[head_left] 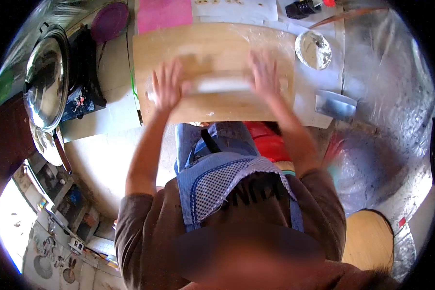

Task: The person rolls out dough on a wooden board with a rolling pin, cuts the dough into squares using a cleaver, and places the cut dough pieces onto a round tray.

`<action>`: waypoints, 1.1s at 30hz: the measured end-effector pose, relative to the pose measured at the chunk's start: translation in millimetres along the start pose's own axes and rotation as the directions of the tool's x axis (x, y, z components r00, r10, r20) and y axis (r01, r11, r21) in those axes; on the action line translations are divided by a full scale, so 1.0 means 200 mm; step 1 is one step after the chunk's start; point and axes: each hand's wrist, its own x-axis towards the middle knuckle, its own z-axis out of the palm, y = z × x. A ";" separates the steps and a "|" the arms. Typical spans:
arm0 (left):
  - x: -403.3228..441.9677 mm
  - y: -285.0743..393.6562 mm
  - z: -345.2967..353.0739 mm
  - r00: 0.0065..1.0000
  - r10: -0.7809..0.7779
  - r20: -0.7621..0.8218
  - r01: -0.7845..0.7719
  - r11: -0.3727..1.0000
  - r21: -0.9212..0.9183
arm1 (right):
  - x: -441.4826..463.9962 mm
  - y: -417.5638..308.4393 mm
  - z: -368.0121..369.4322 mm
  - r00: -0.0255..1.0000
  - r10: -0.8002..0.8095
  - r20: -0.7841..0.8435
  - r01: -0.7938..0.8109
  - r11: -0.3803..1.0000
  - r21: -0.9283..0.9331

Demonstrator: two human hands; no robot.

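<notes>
A pale rolling pin (217,86), smeared by motion, lies crosswise on the wooden board (212,111). My left hand (168,84) rests over its left end, palm down, fingers stretched and spread. Over the right end is my right hand (264,75), also palm down with its fingers extended; motion blurs it. Neither hand's fingers wrap around the pin. Whether dough lies beneath it I cannot tell. A small white scrap (210,114) sits near the board's front edge.
Right of the board are a bowl (313,50) coated in white flour, a metal scraper (336,105) and a dark bottle (302,8). A pink sheet (164,14) lies behind the board. At left stands a large lidded pan (47,77) beside a purple disc (109,21).
</notes>
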 end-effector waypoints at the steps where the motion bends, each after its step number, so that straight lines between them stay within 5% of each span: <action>1: 0.23 -0.07 -0.04 0.992 -0.074 -0.099 0.065 0.994 -0.093 | 0.24 0.07 -0.01 0.993 0.050 -0.111 -0.048 0.999 0.018; 3: 0.51 -0.17 -0.06 0.960 -0.164 -0.225 0.126 0.977 -0.173 | 0.49 0.13 -0.04 0.963 0.082 -0.257 -0.074 0.996 0.040; 5: 0.46 -0.15 0.01 0.982 -0.090 -0.165 0.048 0.969 -0.242 | 0.40 0.12 0.05 1.000 0.017 0.004 -0.016 0.998 -0.060; 6: 0.39 -0.13 -0.03 0.999 -0.034 -0.036 0.032 0.997 -0.067 | 0.34 0.10 0.03 1.000 0.014 -0.001 -0.014 0.998 -0.057; 7: 0.29 -0.06 -0.09 0.991 -0.087 -0.100 0.061 0.970 -0.234 | 0.24 0.06 -0.05 1.000 -0.008 -0.001 0.008 1.000 0.016; 11: -0.23 0.21 -0.16 0.992 -0.082 0.097 0.107 0.950 -0.292 | -0.23 -0.16 -0.21 0.993 -0.017 0.120 -0.012 0.972 0.233; 12: -0.28 0.31 -0.23 0.952 -0.026 0.306 0.101 0.967 -0.233 | -0.30 -0.22 -0.21 0.989 -0.039 0.142 0.006 0.974 0.227; 15: -0.26 0.42 -0.09 0.994 -0.028 0.109 0.067 0.927 -0.370 | -0.22 -0.26 -0.12 0.987 -0.077 0.138 0.056 0.987 0.149; 19: 0.26 0.20 -0.10 0.998 -0.038 -0.040 0.026 0.965 -0.262 | 0.30 -0.08 -0.04 0.997 -0.016 0.078 0.016 1.000 0.002; 24: 0.38 0.11 -0.06 0.942 -0.332 -0.042 0.316 0.923 -0.220 | 0.45 -0.03 -0.02 0.981 0.180 -0.069 -0.181 0.983 -0.014; 28: -0.07 0.14 -0.14 0.988 -0.145 0.060 0.155 0.957 -0.246 | -0.03 -0.12 -0.13 0.997 0.019 0.069 -0.019 1.000 0.005; 33: -0.09 0.02 -0.02 0.997 -0.031 -0.072 0.019 0.988 -0.154 | -0.11 -0.06 -0.06 0.993 -0.010 -0.116 0.006 0.999 -0.035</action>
